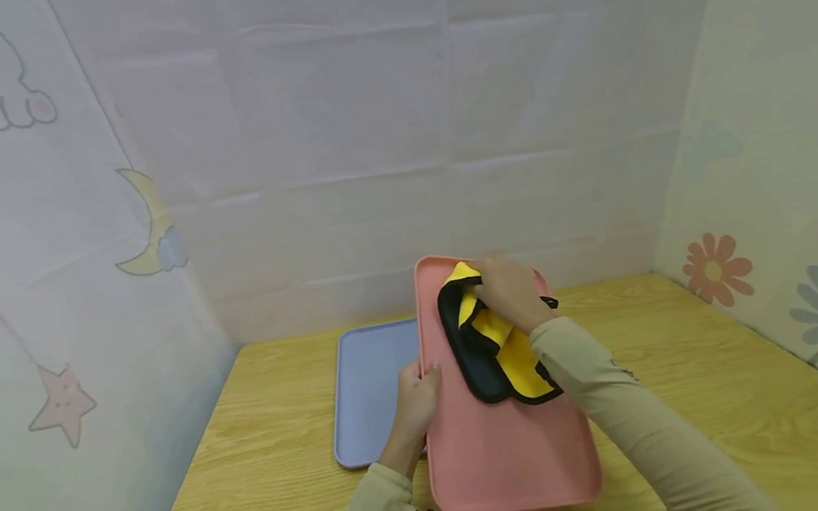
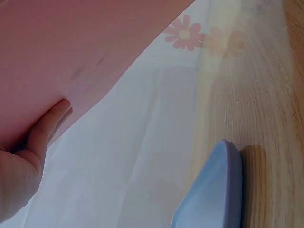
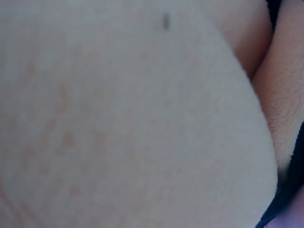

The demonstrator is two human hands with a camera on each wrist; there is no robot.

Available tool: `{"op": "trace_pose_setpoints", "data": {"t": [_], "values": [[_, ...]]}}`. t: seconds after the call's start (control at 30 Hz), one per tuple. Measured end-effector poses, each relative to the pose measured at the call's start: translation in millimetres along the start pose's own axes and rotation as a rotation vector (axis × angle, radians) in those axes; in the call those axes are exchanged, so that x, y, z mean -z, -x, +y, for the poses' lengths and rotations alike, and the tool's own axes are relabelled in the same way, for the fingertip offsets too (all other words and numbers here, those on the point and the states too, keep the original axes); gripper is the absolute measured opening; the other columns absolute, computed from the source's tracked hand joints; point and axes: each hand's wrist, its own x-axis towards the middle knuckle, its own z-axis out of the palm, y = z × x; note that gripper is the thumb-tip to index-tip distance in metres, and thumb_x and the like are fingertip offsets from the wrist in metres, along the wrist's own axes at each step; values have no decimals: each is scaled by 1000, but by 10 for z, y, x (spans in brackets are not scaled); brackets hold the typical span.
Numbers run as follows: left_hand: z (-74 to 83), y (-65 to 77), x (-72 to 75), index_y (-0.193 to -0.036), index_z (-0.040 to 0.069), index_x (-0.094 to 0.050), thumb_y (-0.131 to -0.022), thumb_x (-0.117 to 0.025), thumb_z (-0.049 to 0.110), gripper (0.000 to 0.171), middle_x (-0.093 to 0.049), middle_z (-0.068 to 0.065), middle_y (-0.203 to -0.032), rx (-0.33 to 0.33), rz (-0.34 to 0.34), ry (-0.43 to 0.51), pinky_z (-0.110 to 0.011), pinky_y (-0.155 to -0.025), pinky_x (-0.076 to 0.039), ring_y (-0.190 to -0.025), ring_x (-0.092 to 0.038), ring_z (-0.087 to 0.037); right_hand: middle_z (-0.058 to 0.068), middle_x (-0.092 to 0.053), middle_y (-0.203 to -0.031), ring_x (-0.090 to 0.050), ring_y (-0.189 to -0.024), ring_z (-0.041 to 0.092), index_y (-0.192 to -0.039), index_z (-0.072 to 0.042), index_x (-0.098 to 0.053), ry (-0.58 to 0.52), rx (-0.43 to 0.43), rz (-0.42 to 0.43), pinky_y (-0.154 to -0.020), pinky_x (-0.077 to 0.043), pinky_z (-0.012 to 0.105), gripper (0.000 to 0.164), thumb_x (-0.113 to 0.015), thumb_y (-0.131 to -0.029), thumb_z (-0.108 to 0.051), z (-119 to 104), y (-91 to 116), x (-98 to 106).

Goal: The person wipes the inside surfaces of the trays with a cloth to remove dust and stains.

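My left hand (image 1: 417,401) grips the left edge of a pink tray (image 1: 507,462), its thumb on the inner side. In the left wrist view, fingers (image 2: 50,121) press against the tray's underside. The tray is held tilted up above the table, its inner face toward me. Against that face lies a soft yellow cloth piece with black edging and a black panel (image 1: 481,371), partly folded over. My right hand (image 1: 510,291) holds its upper part, the fingertips partly hidden by the fabric. The palm fills most of the right wrist view.
A blue tray (image 1: 373,388) lies on the wooden table (image 1: 271,430), behind and left of the pink tray, which partly covers it in the head view. White printed sheets (image 1: 340,132) stand along the back and both sides of the table.
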Motion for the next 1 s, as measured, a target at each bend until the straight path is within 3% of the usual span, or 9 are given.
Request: {"op": "trace_pose_setpoints", "data": {"t": [0.2,0.4,0.53,0.63,0.73,0.87,1.0], "values": [[31,4,6,-94,-16,-52,-91,-38,0,22,-54,-6,-65,-3,13,29,-24,-52,-42,-55,-51,-11,18,-58,-110,-55,-90,31,-118,-4,-56,-28,-73,-58,-74,-44,42,36,-60,-86,-20,265,11,-12],[30,5,17,-96,-17,-52,-91,-39,1,22,-53,-6,-68,-9,20,2,-25,-53,-42,-57,-50,-12,17,-61,-91,-53,-68,25,-111,-1,-60,-20,-111,-78,-60,-43,36,30,-59,-86,-18,485,43,-14],[51,8,34,-94,-16,-52,-91,-40,1,22,-52,-6,-67,-13,25,-17,-25,-54,-42,-58,-50,-12,10,-55,-66,-48,-56,21,-92,2,-63,-6,-137,-74,-53,-39,32,20,-61,-85,-17,607,56,7],[69,12,42,-94,-17,-52,-91,-40,2,22,-52,-6,-67,-20,24,-15,-25,-54,-42,-59,-50,-12,7,-50,-58,-47,-52,20,-76,-1,-60,13,-164,-87,-49,-37,30,19,-62,-85,-18,653,80,33],[90,19,42,-94,-17,-52,-91,-40,1,23,-53,-7,-69,-33,18,-13,-25,-55,-42,-59,-50,-12,5,-47,-54,-47,-50,19,-70,-4,-57,32,-190,-117,-44,-34,28,23,-61,-85,-21,656,90,50],[104,19,37,-94,-18,-52,-91,-39,1,23,-53,-7,-69,-42,22,-9,-25,-54,-42,-59,-50,-12,3,-40,-50,-40,-44,15,-86,-1,-61,42,-199,-143,-41,-30,25,23,-57,-87,-24,638,79,34],[95,9,25,-87,-16,-54,-93,-40,5,26,-50,-4,-64,-57,39,-17,-23,-50,-40,-55,-47,-10,5,-41,-54,-37,-44,16,-112,2,-55,7,-226,-156,-41,-29,25,41,-51,-88,-31,627,74,-11]]}}
